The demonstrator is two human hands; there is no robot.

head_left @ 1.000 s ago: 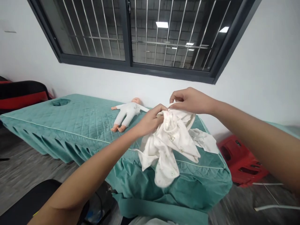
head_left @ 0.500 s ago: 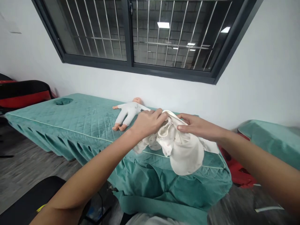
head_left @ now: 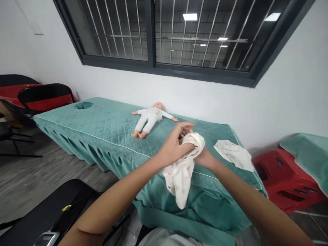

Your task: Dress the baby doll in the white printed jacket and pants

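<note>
A bunched white baby garment point(head_left: 180, 174) hangs above the front edge of the green bed, its lower end dangling in a point. My left hand point(head_left: 176, 141) grips its gathered top with thumb and fingers. Behind the cloth, my right hand point(head_left: 205, 157) is closed on the same garment; its fingers are mostly hidden by the fabric. Beyond my hands, a baby doll point(head_left: 150, 119) in a white bodysuit lies on its back near the wall, arms spread. To the right, another white cloth piece point(head_left: 235, 154) lies on the bed.
The quilted green massage bed point(head_left: 110, 119) has a face hole at its left end. A red plastic stool point(head_left: 287, 181) stands at the right, partly under green cloth. Red and black chairs point(head_left: 48, 97) are at the far left. A black chair point(head_left: 74, 201) is near my left arm.
The garment has turned and gathered; its wide flap is rolled near my fingers. My right hand has gone behind it. The view has shifted, and the cloth on the right now shows fully.
</note>
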